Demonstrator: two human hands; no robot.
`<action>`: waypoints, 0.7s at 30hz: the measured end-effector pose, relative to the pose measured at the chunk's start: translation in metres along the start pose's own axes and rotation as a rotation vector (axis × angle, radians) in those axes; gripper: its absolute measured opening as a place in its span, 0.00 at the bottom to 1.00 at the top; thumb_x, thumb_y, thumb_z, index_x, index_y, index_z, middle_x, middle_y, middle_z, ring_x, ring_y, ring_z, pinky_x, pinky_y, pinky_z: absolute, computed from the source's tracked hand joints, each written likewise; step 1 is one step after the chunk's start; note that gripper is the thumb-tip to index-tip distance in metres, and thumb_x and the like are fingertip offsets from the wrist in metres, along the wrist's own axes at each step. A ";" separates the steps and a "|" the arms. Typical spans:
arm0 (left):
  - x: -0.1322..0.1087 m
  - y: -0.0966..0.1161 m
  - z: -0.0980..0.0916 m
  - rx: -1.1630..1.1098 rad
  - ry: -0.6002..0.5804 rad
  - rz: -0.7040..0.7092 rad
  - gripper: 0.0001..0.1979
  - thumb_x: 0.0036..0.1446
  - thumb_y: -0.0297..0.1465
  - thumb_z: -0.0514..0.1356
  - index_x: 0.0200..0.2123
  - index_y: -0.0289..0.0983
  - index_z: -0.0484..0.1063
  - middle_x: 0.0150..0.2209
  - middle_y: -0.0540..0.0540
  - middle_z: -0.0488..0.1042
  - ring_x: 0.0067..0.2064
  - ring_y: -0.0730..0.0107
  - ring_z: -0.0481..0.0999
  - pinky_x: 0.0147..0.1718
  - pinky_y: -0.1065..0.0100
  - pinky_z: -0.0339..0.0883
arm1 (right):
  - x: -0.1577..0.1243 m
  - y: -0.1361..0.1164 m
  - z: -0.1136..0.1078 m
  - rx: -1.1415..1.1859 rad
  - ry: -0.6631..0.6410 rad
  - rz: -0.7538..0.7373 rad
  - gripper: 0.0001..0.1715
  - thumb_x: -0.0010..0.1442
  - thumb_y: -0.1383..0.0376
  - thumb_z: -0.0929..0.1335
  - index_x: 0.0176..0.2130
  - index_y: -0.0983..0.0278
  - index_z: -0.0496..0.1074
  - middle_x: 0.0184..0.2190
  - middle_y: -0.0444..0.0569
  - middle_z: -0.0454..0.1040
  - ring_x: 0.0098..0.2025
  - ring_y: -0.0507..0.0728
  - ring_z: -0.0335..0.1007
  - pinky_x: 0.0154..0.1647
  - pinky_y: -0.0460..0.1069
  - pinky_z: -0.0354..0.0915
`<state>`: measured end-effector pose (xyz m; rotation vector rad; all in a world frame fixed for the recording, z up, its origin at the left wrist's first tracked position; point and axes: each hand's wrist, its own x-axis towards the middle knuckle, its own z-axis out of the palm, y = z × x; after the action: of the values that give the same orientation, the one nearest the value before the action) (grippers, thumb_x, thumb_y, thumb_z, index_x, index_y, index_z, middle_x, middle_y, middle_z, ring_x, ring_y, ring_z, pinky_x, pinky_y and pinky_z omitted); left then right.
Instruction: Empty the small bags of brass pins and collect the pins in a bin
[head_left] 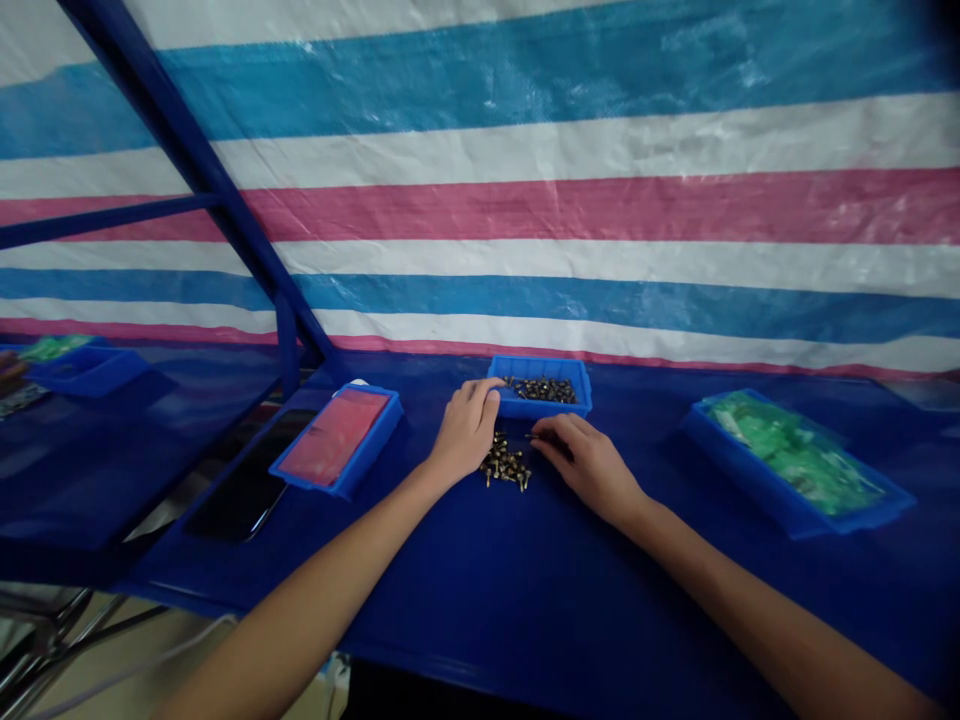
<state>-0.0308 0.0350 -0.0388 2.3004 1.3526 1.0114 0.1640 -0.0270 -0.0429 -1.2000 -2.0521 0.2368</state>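
Note:
In the middle of the blue table, a small pile of brass-coloured screws (507, 464) lies loose in front of a blue bin (546, 408). Dark, metallic screws (541, 390) fill part of that bin. My left hand (466, 430) is at the bin's front left corner, its fingertips over the rim and its thumb lower, closed on the corner. Right of the pile, my right hand (589, 462) is closed in a pinch, with a small screw showing at the fingertips. The palm side of both hands is hidden.
To the left stand a blue bin with a pink sheet (337, 435) and a black phone (247, 480). On the right is a blue bin holding green plastic packets (795, 450). A blue metal post (187, 160) slants up at left before a striped tarp (570, 210).

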 end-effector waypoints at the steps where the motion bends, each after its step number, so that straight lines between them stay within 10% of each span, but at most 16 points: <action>1: 0.000 0.000 0.000 0.000 0.000 -0.001 0.19 0.70 0.38 0.40 0.55 0.43 0.65 0.53 0.44 0.69 0.54 0.61 0.67 0.55 0.56 0.60 | -0.001 -0.001 -0.001 0.019 0.032 -0.019 0.06 0.64 0.66 0.66 0.43 0.62 0.69 0.36 0.47 0.73 0.39 0.54 0.70 0.41 0.50 0.68; 13: 0.000 0.000 0.000 -0.005 -0.005 0.007 0.20 0.70 0.39 0.40 0.55 0.43 0.65 0.52 0.44 0.69 0.54 0.61 0.67 0.55 0.56 0.59 | 0.007 0.026 -0.024 -0.344 0.425 0.037 0.11 0.63 0.63 0.68 0.46 0.59 0.72 0.47 0.49 0.74 0.52 0.61 0.67 0.53 0.59 0.57; 21: 0.001 0.000 0.001 0.002 0.016 0.016 0.19 0.70 0.38 0.40 0.55 0.42 0.64 0.53 0.44 0.69 0.54 0.61 0.67 0.56 0.57 0.59 | 0.000 -0.009 -0.007 -0.131 -0.147 -0.256 0.15 0.67 0.65 0.62 0.50 0.62 0.71 0.42 0.52 0.71 0.45 0.57 0.66 0.47 0.54 0.67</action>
<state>-0.0304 0.0358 -0.0391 2.3131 1.3437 1.0365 0.1627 -0.0338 -0.0331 -1.0069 -2.3550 0.0700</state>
